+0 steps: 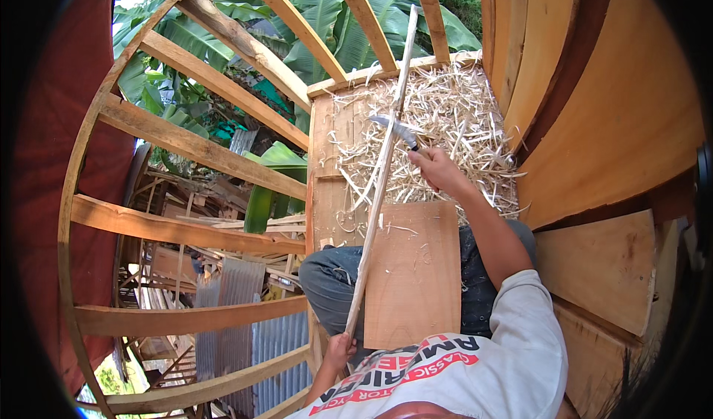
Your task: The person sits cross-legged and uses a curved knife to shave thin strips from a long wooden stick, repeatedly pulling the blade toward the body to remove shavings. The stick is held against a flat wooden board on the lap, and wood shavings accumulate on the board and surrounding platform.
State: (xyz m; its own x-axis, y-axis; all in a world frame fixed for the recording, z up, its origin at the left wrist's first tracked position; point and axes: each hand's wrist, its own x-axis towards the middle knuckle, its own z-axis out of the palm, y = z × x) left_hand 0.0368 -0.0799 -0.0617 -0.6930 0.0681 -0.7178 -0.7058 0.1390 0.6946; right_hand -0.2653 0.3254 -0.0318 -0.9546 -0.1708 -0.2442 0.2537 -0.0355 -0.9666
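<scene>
A long, thin wooden pole (379, 189) slants across my front, its far end up by the railing. Near its lower end, beside my left thigh, my left hand (341, 349) is closed around it. My right hand (434, 168) grips the dark handle of a curved knife (401, 131), farther along the pole. The pale blade crosses the pole; whether its edge is cutting in cannot be made out. A flat wooden board (413, 274) lies over my lap, with a few thin shavings on it.
Curled wood shavings (453, 122) cover much of the plank floor (327, 151) ahead. Slatted wooden railing (200, 148) runs along the left and far sides. A plank wall (609, 99) rises at the right. Banana leaves (319, 33) and corrugated metal sheets (278, 345) lie beyond the railing.
</scene>
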